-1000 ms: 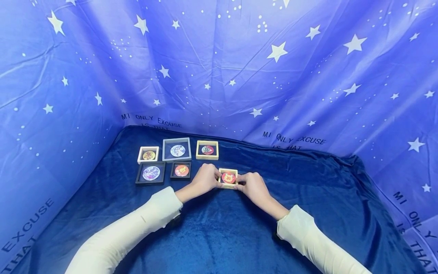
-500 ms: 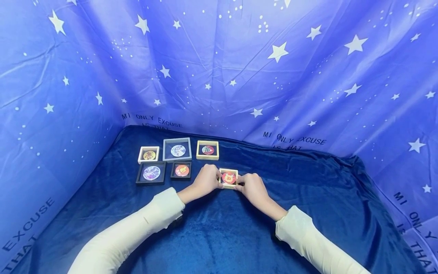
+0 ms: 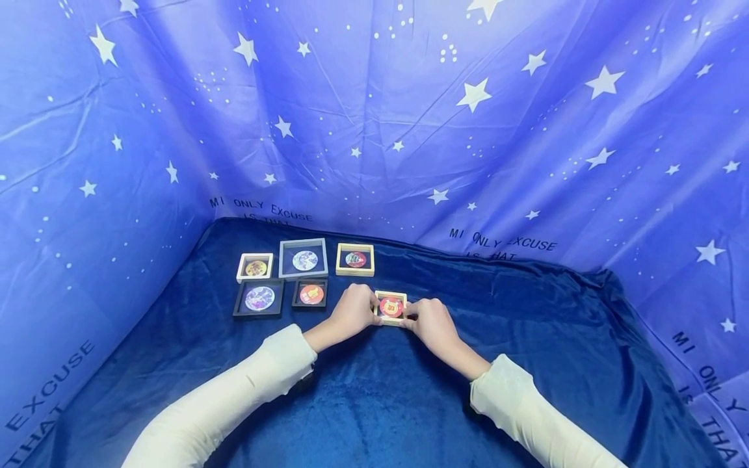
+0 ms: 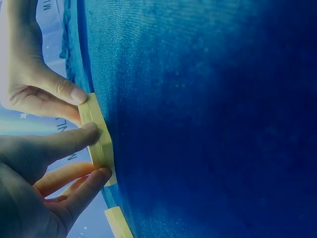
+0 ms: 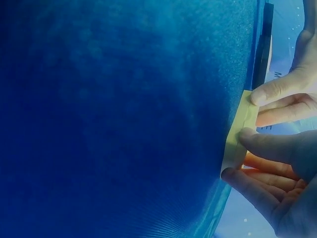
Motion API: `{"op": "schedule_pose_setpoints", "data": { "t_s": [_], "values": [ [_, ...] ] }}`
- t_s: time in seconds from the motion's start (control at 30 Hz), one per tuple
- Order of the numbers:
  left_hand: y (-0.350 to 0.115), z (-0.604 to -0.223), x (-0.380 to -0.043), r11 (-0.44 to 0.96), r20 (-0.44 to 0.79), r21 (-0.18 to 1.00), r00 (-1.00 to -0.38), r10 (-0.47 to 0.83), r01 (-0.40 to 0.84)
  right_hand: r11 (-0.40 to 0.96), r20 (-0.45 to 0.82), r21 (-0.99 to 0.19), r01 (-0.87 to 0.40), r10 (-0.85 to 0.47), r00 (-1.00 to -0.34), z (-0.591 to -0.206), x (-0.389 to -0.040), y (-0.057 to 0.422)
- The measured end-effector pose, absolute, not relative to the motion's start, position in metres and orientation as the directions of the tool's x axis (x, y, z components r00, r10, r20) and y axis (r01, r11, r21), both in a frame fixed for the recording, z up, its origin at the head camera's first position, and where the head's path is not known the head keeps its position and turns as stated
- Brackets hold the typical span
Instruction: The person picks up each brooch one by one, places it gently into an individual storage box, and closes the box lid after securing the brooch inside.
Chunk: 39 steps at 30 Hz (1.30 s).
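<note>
A small pale-yellow display frame with a red and gold round piece inside lies on the dark blue cloth. My left hand pinches its left side, and my right hand pinches the right side. Both wrist views show thumbs and fingertips on the near edge of the yellow frame; in the right wrist view the same frame stays against the cloth. Closest to the left hand on the other side is a small black frame with an orange disc.
Left of the hands lie a large black frame, a white frame, a grey frame and a yellow frame, each holding a round piece. Blue cloth covers the table, and a starry curtain hangs behind it.
Both hands keep their grip on the small yellow frame, which has hardly moved. The whole head view has shifted slightly downward in the picture.
</note>
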<state>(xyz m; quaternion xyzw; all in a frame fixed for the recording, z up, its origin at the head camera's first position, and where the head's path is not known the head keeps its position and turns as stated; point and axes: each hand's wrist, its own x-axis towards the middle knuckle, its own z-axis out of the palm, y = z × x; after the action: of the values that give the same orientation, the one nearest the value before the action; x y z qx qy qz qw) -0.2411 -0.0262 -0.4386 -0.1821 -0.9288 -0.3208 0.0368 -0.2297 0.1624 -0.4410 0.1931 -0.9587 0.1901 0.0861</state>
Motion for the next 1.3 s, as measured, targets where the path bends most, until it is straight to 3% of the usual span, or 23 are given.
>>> {"op": "schedule_pose_setpoints", "data": {
  "t_s": [0.4, 0.97, 1.3],
  "values": [
    [-0.0282, -0.4403, -0.2424, 0.691, 0.210, 0.622, -0.929, 0.305, 0.368, 0.851, 0.244, -0.329, -0.410, -0.343, -0.907, -0.4424, -0.2304, 0.1647],
    [-0.0237, -0.4348, -0.2414, 0.704, 0.034, 0.696, -0.986, 0.166, 0.142, 0.839, 0.220, -0.356, -0.411, -0.352, -0.910, -0.4422, -0.2294, 0.1657],
    [-0.0239, -0.4357, -0.2420, 0.692, 0.069, 0.696, -0.977, 0.200, 0.191, 0.813, 0.227, -0.375, -0.445, -0.385, -0.895, -0.4395, -0.2300, 0.1701]
  ]
}}
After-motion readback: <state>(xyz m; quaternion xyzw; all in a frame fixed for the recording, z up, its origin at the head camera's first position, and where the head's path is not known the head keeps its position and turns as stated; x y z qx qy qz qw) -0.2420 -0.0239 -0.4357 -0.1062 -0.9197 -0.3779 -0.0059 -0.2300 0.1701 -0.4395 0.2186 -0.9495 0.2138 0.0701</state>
